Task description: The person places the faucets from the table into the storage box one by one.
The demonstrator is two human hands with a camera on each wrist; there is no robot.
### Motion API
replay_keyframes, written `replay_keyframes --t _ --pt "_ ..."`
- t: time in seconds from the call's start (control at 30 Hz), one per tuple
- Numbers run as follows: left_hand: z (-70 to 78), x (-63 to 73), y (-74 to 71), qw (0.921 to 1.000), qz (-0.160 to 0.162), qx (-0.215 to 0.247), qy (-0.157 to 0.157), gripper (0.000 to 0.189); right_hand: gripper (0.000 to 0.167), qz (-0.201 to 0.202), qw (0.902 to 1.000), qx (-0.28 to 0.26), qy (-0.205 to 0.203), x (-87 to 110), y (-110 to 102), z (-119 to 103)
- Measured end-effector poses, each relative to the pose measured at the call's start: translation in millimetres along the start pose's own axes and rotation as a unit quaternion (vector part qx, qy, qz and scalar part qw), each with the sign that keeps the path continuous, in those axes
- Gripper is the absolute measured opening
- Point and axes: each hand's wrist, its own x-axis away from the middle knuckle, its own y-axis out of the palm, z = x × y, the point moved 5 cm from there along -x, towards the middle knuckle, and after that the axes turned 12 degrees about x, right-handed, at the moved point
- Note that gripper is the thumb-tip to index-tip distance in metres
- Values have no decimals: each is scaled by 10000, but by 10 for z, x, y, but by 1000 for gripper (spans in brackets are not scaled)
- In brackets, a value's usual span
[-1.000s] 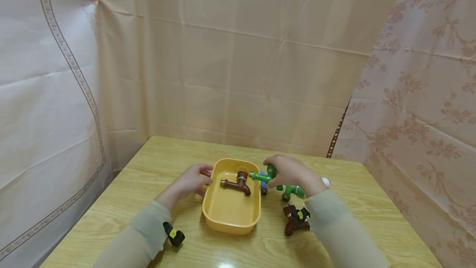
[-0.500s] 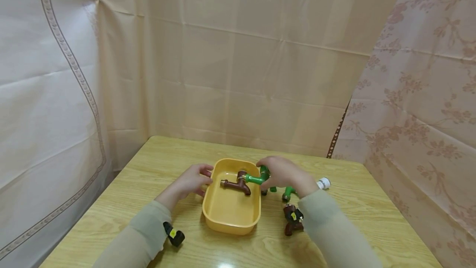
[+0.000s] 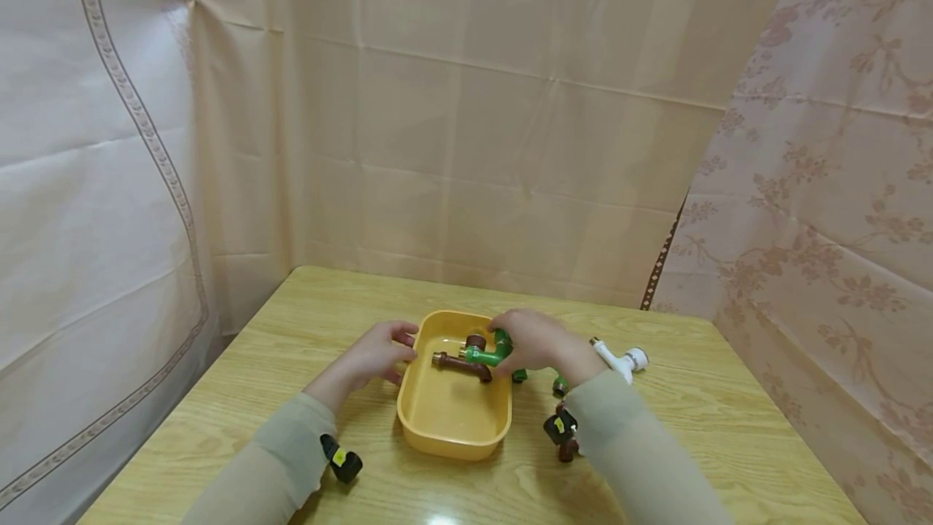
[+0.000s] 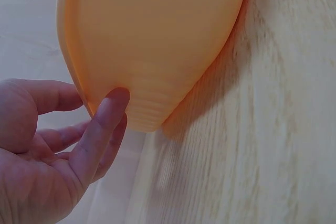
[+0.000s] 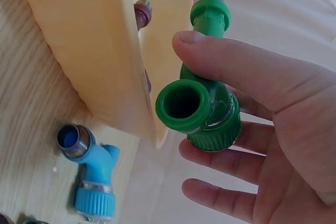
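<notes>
In the head view, a yellow plastic basin (image 3: 452,448) stands on the table. My left hand (image 3: 375,353) is at its left side, fingers fairly straight and touching the outer wall, as the fingertip (image 4: 116,100) in the left wrist view shows. My right hand (image 3: 535,339) grips a green tap (image 3: 481,356) over the basin's right rim, its brass end pointing left. The thumb (image 5: 202,51) lies along the tap body in the right wrist view. Inside the basin lies a brown tap (image 3: 455,363), partly hidden below the green one.
Right of the basin lie a white tap (image 3: 623,363), a green tap (image 3: 560,386), mostly hidden by the right arm, and a brown tap (image 3: 567,452). A blue tap (image 5: 97,174) lies beside the basin. Curtains hang behind the wooden table (image 3: 350,298).
My right hand has moved left with the green tap, bringing it from the basin's right rim to over the brown tap. The white tap has come into fuller view. The left hand stays put.
</notes>
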Motion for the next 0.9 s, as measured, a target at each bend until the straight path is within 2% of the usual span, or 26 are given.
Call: replay_keyframes --t 0.2,0.43,0.63,0.9 --pt "6 1 4 10000 -6 23 17 53 70 -65 10000 -42 -47 -55 13 -81" --pt "-10 -13 -3 10000 10 -13 19 53 54 -107 9996 -29 -254 -130 51 -205" --pt "-25 -29 -5 10000 80 -34 -19 53 56 -213 9992 149 -314 -154 61 -338" --pt "-23 -19 0 9999 52 -99 -6 53 65 -231 9985 319 -373 -191 83 -396"
